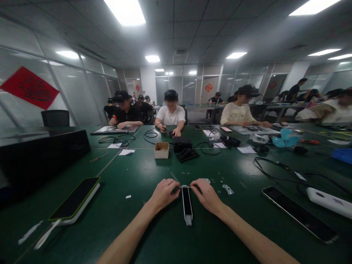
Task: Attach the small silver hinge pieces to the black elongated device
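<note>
A slim device [187,201] with a white frame and a long dark face lies lengthwise on the green table in front of me. Its near end has a grey-white tip. My left hand [165,193] is at the far left corner of the device, thumb and fingers pinched together. At the opposite corner, my right hand [205,194] is pinched in the same way. Whether the fingertips grip the device's edge or a tiny part beside it is too small to tell. Right of the hands lie a small silvery metal plate [228,189] and several tiny loose pieces.
Beyond my hands stand a small cardboard box [161,150] and a black case [183,144]. A green-edged phone [75,198] rests at left, another phone [298,212] at right beside a white power strip [330,202] and black cables. Several people sit across the table.
</note>
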Available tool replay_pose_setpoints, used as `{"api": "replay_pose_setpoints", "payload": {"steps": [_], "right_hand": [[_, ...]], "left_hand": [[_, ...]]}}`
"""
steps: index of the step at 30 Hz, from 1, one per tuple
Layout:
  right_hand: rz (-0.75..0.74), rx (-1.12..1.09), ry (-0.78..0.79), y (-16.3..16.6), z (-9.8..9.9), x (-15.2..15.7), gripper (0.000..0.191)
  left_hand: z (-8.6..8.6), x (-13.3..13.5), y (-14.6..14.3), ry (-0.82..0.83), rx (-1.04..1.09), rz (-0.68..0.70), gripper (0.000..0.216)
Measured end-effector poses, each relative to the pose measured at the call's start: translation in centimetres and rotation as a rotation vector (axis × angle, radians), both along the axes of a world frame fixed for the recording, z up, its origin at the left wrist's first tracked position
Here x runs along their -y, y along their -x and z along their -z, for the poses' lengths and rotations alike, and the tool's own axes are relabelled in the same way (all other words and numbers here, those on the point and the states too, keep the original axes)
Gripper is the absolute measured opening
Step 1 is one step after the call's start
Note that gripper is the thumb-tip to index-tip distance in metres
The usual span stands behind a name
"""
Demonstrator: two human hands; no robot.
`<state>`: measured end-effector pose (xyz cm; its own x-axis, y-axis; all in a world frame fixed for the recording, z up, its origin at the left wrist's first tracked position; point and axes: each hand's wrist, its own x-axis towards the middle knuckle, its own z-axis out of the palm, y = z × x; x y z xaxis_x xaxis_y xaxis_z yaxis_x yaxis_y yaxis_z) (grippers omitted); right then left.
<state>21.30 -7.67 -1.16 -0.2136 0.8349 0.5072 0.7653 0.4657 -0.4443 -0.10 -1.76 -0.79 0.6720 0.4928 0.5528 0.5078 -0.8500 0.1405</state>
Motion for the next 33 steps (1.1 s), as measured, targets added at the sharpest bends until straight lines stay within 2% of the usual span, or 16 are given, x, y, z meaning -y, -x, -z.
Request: {"api": "replay_pose_setpoints", "payload": {"steps": [5, 12, 33], "right_hand": [[0.089, 0.111, 0.051, -0.8, -0.1, 0.0, 0.017], [0.102, 0.239, 0.061, -0.6, 0.3, -0.1, 0.017], [0.077, 0.259, 0.027, -0.5, 0.1, -0.4, 0.020]], "left_hand": [[0.1, -0.8, 0.9, 0.171, -0.049, -0.095, 0.009], [0.0, -0.8, 0.8, 0.293, -0.081, -0.109, 0.010], [0.8, -1.5, 0.5, 0.357, -0.071, -0.074, 0.015]]}}
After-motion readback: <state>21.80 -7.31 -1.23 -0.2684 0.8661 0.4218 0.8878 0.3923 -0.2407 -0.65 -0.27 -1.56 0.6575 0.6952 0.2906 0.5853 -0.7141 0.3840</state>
